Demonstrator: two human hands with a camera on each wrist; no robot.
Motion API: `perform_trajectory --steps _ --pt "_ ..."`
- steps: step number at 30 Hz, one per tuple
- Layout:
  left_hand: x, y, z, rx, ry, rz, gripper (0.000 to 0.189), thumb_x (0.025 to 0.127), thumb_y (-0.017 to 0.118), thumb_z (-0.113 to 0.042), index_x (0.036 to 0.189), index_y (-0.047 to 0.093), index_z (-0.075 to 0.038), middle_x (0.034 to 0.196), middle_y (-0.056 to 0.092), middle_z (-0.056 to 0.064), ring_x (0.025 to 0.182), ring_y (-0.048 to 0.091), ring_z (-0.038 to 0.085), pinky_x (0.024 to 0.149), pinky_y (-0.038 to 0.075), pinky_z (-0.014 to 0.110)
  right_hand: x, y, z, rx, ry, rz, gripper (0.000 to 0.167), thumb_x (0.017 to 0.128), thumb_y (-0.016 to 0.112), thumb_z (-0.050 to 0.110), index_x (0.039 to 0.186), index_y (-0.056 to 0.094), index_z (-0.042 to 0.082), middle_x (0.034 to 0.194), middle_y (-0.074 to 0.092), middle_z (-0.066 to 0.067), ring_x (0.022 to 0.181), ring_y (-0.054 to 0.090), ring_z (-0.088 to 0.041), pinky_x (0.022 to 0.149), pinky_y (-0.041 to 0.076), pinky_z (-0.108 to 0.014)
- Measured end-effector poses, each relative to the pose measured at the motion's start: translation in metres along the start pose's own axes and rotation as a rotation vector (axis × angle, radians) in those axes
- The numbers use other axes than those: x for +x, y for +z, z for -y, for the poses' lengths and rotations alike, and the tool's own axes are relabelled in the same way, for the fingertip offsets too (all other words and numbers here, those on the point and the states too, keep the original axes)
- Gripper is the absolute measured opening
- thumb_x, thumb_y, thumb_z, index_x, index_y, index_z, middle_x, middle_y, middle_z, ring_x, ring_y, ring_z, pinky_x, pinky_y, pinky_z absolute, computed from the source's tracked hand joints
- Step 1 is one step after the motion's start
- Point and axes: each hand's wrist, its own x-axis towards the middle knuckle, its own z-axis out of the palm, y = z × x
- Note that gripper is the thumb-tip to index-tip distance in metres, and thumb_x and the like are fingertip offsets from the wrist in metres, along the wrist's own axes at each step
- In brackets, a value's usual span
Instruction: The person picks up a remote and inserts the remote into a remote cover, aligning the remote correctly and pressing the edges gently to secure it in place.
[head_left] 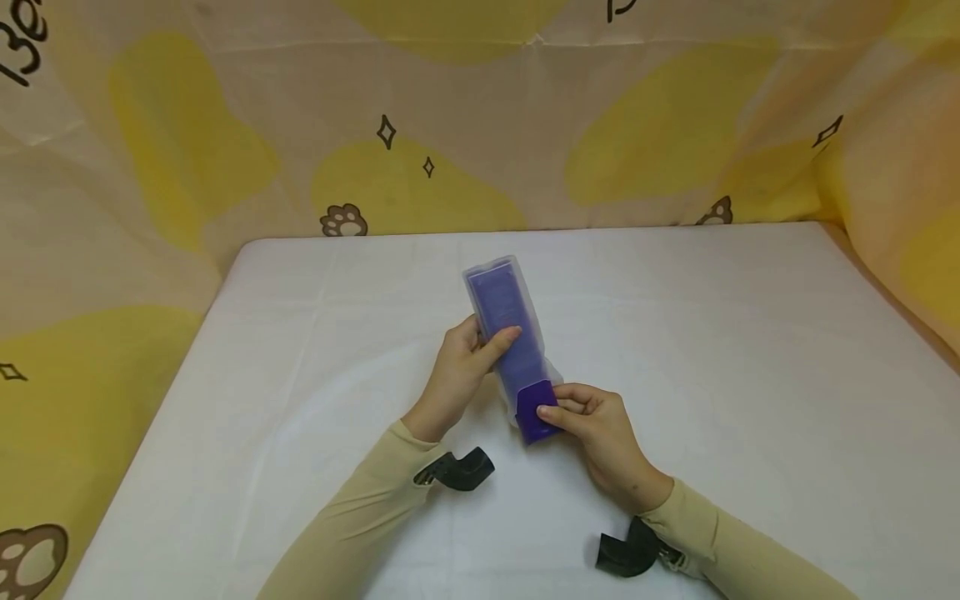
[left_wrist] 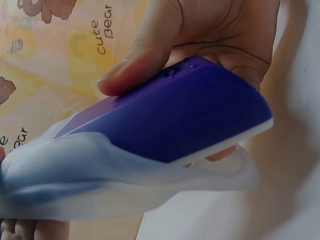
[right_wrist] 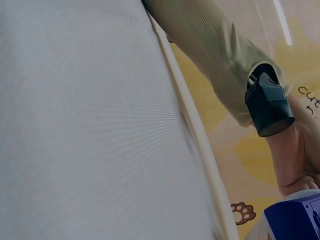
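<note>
A long purple plastic case (head_left: 528, 425), white on its underside, sits mostly inside a frosted plastic bag (head_left: 501, 307) above the white table. My left hand (head_left: 456, 367) grips the bagged part, its thumb across the top face. Lower down, my right hand (head_left: 603, 429) pinches the bare end that sticks out of the bag, thumb on top. Small raised marks show on the edge of the case (left_wrist: 195, 115) in the left wrist view, close to the right thumb. The bag (left_wrist: 90, 175) hangs loosely below it. At the right wrist view's corner, the case (right_wrist: 290, 220) appears near the left hand (right_wrist: 297, 157).
A white cloth covers the table (head_left: 300, 400). Behind and beside it hangs a yellow and beige patterned curtain (head_left: 480, 108). Black camera mounts, one on the left wrist (head_left: 461, 469) and one on the right wrist (head_left: 630, 550), jut out from the beige sleeves.
</note>
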Motion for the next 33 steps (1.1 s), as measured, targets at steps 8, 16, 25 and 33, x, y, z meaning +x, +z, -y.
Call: perform_trajectory --steps 8,16,25,33 --pt "-0.0007 0.0012 0.0013 -0.002 0.007 0.008 0.038 0.096 0.056 -0.013 0.127 0.049 0.006 0.119 0.06 0.022 0.106 0.062 0.029 0.087 0.052 0.036 0.0005 0.0003 0.0 -0.005 -0.005 -0.009 0.021 0.081 0.062 -0.011 0.1 0.057 -0.017 0.081 0.072 -0.003 0.083 0.068 -0.014 0.075 0.055 -0.027" --pt "-0.0006 0.0014 0.0021 0.0 -0.009 0.004 0.039 0.095 0.057 -0.014 0.128 0.049 0.006 0.119 0.06 0.022 0.105 0.062 0.029 0.087 0.052 0.036 0.0011 0.0004 -0.0003 -0.016 0.001 -0.013 0.025 0.081 0.063 -0.01 0.102 0.054 -0.021 0.082 0.072 -0.003 0.084 0.068 -0.014 0.076 0.055 -0.028" --pt "0.0 0.0021 0.0048 -0.016 -0.016 0.004 0.039 0.095 0.057 -0.013 0.128 0.048 0.006 0.12 0.06 0.022 0.107 0.061 0.028 0.088 0.051 0.036 0.0015 -0.0006 -0.0013 -0.013 0.004 -0.023 0.021 0.081 0.063 -0.011 0.1 0.056 -0.017 0.081 0.072 -0.003 0.084 0.068 -0.014 0.076 0.055 -0.028" --pt "0.0032 -0.002 0.0056 0.011 -0.027 0.0 0.039 0.095 0.058 -0.016 0.127 0.05 0.005 0.119 0.061 0.02 0.106 0.062 0.027 0.088 0.052 0.035 0.0034 -0.0008 -0.0019 -0.013 -0.003 -0.01 0.017 0.082 0.062 -0.01 0.098 0.058 -0.014 0.081 0.072 -0.002 0.083 0.068 -0.012 0.076 0.055 -0.027"
